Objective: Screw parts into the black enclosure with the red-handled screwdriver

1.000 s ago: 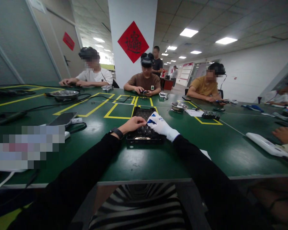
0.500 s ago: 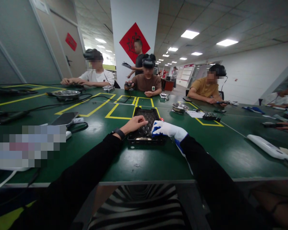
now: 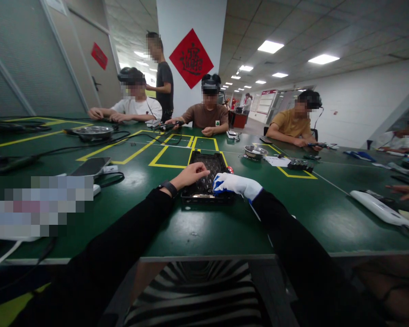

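Observation:
A black open tray-like case (image 3: 207, 200) lies on the green table in front of me, with many small light-coloured pieces scattered inside it. My left hand (image 3: 192, 174), bare and with a dark band at the wrist, rests over the case's left side. Its fingers are curled together over the inside; anything between them is too small to name. My right hand (image 3: 233, 184) wears a white glove with blue fingers and bends down into the case's right side. Those fingertips are closed, and what they hold, if anything, is hidden. A small red thing (image 3: 230, 170) shows just behind the glove.
A round metal dish (image 3: 255, 152) stands beyond the case to the right, beside black parts (image 3: 300, 165). A phone (image 3: 92, 166) and cables lie to the left, a white device (image 3: 376, 209) to the right. Several people sit around the green table (image 3: 191, 236).
My gloved right hand has shifted slightly left within the case; my left hand has hardly moved. Across the table, the standing person has moved left, and a seated person's hand has reached down to the table.

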